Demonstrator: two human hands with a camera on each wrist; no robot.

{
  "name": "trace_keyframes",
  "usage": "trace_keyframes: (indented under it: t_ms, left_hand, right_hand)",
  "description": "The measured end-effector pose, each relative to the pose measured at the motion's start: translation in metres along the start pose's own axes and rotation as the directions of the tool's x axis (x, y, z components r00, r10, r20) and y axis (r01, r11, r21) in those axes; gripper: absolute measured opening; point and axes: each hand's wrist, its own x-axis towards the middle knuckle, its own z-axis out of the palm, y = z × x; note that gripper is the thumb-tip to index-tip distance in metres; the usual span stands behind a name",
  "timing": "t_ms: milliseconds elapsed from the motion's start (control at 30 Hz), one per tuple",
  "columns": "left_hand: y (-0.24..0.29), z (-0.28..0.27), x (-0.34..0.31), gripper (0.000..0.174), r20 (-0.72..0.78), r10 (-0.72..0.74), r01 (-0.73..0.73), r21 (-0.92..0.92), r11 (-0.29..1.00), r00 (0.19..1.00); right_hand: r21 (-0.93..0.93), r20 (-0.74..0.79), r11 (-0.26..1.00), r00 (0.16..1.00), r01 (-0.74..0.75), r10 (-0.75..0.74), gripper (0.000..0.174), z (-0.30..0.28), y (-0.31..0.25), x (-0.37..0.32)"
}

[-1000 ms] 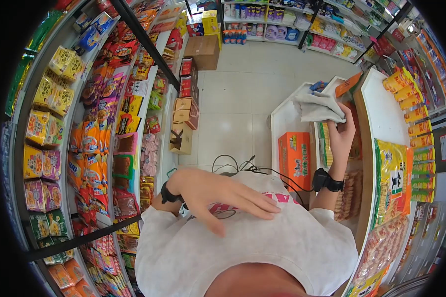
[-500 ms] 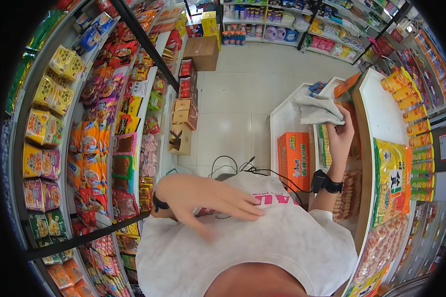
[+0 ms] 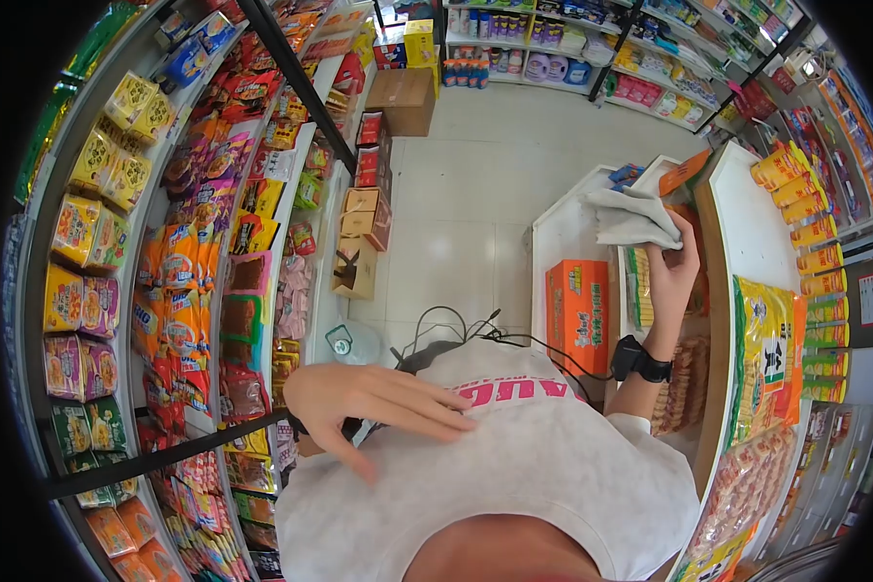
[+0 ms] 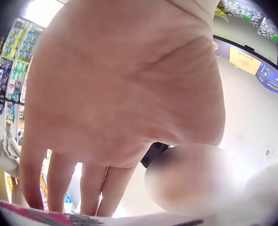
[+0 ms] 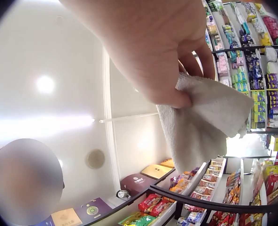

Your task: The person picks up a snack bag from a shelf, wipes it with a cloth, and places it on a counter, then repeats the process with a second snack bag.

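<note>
A folded grey cloth (image 3: pixel 632 215) is pinched in my right hand (image 3: pixel 673 276), over the white shelf unit on the right. In the right wrist view the cloth (image 5: pixel 198 122) hangs from between the thumb and fingers, its lower corner drooping. My left hand (image 3: pixel 373 405) lies palm down, fingers straight, over the front of the white shirt (image 3: pixel 514 456) with pink lettering. Nothing is held in it. The left wrist view shows the bare palm (image 4: pixel 125 89) close up, fingertips right at the shirt.
Shelves of snack packets (image 3: pixel 179 291) line the left side behind a black post (image 3: pixel 301 82). An orange carton (image 3: pixel 577 315) stands in the right unit, with a large yellow bag (image 3: pixel 766 354) on its upper shelf. Cartons (image 3: pixel 401 100), a clear jug (image 3: pixel 356 341) and black cables (image 3: pixel 456 325) are around the aisle.
My left hand has moved left and slightly down across the shirt, uncovering more lettering and the clear jug. My right hand keeps its hold on the cloth, almost unmoved.
</note>
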Motion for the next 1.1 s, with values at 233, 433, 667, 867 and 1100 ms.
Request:
trace_keyframes:
  t_ms: [233,433,667,867,1100]
  left_hand:
    - [0.007,0.019,-0.054,0.07,-0.34,-0.075,0.056,-0.065,0.996,0.937]
    - [0.008,0.034,-0.078,0.067,-0.462,-0.046,0.062,0.018,0.998,0.886]
    - [0.017,0.052,-0.093,0.065,-0.572,-0.054,0.073,0.01,0.997,0.819]
    - [0.018,0.079,-0.114,0.074,-0.69,-0.002,0.049,0.049,0.998,0.724]
    - [0.032,0.105,-0.132,0.066,-0.79,-0.045,0.108,0.027,0.994,0.612]
  right_hand:
    - [0.039,-0.026,0.999,1.0,-0.011,0.012,0.04,0.001,-0.004,-0.007]
    - [0.058,-0.019,0.998,1.0,-0.001,0.002,0.039,0.009,-0.006,-0.009]
    - [0.087,-0.024,0.996,1.0,0.014,-0.012,0.038,0.016,-0.005,-0.011]
    - [0.109,0.004,0.994,1.0,0.018,-0.018,0.037,0.033,-0.001,-0.008]
    - [0.12,0.104,0.992,0.994,0.026,-0.039,0.036,0.083,-0.012,-0.001]
